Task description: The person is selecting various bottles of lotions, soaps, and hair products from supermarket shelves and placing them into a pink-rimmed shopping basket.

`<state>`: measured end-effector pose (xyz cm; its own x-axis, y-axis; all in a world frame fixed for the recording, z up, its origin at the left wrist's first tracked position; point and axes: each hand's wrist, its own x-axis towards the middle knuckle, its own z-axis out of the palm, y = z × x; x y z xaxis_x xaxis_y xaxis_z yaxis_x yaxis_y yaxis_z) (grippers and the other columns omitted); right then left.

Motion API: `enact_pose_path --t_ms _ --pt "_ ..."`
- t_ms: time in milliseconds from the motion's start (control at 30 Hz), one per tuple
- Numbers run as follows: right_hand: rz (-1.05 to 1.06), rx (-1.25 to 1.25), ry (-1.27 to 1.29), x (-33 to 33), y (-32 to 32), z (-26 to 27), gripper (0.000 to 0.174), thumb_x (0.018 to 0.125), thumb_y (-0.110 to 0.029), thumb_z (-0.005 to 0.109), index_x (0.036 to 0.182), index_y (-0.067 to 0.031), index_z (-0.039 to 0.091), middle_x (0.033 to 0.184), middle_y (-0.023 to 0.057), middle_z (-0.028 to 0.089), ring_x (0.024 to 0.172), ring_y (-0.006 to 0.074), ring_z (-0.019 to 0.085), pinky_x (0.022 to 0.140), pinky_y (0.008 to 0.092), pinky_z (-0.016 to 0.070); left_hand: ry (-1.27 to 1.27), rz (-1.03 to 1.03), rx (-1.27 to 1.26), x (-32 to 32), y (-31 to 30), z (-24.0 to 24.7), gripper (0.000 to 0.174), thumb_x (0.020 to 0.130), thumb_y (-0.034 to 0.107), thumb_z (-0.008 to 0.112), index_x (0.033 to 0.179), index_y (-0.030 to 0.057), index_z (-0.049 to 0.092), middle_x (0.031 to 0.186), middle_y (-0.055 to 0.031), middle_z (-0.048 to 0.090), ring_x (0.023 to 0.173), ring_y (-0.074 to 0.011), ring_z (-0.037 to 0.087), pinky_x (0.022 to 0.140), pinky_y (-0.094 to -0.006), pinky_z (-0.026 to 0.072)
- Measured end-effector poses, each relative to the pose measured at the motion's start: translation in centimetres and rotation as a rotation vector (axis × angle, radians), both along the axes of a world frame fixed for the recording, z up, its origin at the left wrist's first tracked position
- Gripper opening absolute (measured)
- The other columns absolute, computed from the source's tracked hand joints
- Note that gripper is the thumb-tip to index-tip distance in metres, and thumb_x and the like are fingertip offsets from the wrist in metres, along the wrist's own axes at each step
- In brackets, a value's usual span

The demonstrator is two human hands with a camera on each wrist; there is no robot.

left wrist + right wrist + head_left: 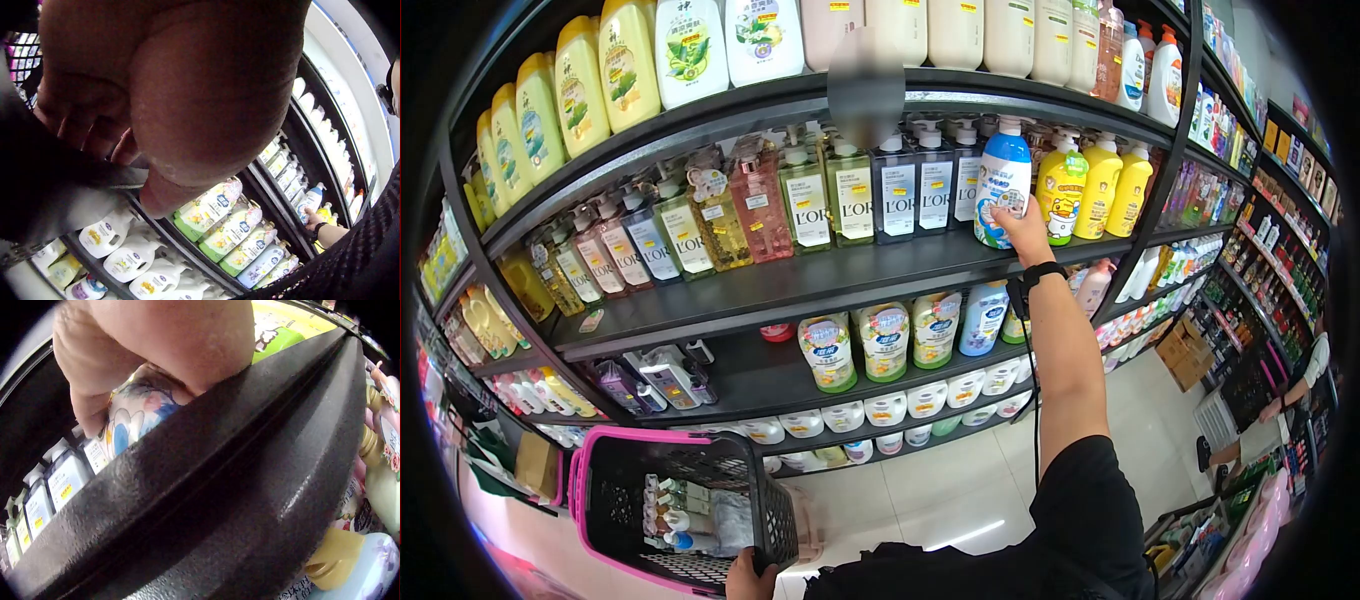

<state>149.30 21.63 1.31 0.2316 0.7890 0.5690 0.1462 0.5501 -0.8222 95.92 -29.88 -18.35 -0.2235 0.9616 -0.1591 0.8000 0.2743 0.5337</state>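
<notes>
On the middle shelf stands a white pump bottle with a blue top, the leftmost of a short row beside yellow bottles. My right hand grips it around the lower front, thumb across the label. In the right wrist view, its cartoon-printed side shows under the hand, partly hidden by the shelf edge. Low in the head view, my left hand holds the rim of a black shopping basket with pink trim. Its fingers curl over the dark rim in the left wrist view.
Inside the basket lie several bottles and a grey packet. L'Oréal-type pump bottles fill the shelf to the left. Refill pouches stand on the shelf below. At the right, another person's arm shows in the aisle, near a cardboard box.
</notes>
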Motion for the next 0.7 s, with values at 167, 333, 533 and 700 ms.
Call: enact_pose_path --t_ms 167,333,533,700 --pt "-0.158 0.081 -0.058 -1.3 -1.3 0.1 0.050 0.080 -0.015 0.081 0.120 0.0030 0.057 0.110 0.0128 0.070 0.096 0.0186 0.068 0.086 0.0322 0.0534 -0.047 0.019 0.036 0.6 -0.4 1.2 0.047 0.092 0.031 0.069 0.125 0.0001 0.057 0.106 -0.0287 0.069 0.101 -0.0471 0.066 0.083 -0.0511 0.0526" --pt "0.067 -0.036 0.233 -3.1 -5.8 -0.7 0.044 0.088 -0.011 0.074 0.125 0.0030 0.055 0.113 0.0110 0.069 0.097 0.0172 0.068 0.086 0.0311 0.0538 -0.056 0.010 -0.135 -0.9 -1.2 1.8 0.048 0.088 0.034 0.072 0.120 -0.0009 0.062 0.106 -0.0242 0.070 0.100 -0.0410 0.068 0.085 -0.0470 0.0535" --pt "0.243 -0.077 0.301 -7.9 -16.1 -5.2 0.050 0.090 -0.005 0.070 0.134 -0.0002 0.048 0.118 0.0093 0.065 0.103 0.0183 0.065 0.092 0.0345 0.0530 0.034 -0.039 0.154 -4.0 -1.0 -0.7 0.042 0.081 0.026 0.077 0.113 0.0026 0.063 0.105 -0.0186 0.067 0.097 -0.0404 0.064 0.084 -0.0485 0.0516" --pt "0.435 -0.318 0.323 -16.3 -26.4 -12.5 0.065 0.086 -0.014 0.068 0.143 -0.0001 0.039 0.131 0.0123 0.057 0.116 0.0231 0.062 0.098 0.0390 0.0524 -0.155 -0.118 0.354 -1.1 2.5 5.9 0.035 0.084 0.016 0.075 0.114 0.0002 0.063 0.106 -0.0196 0.066 0.098 -0.0390 0.063 0.085 -0.0450 0.0524"
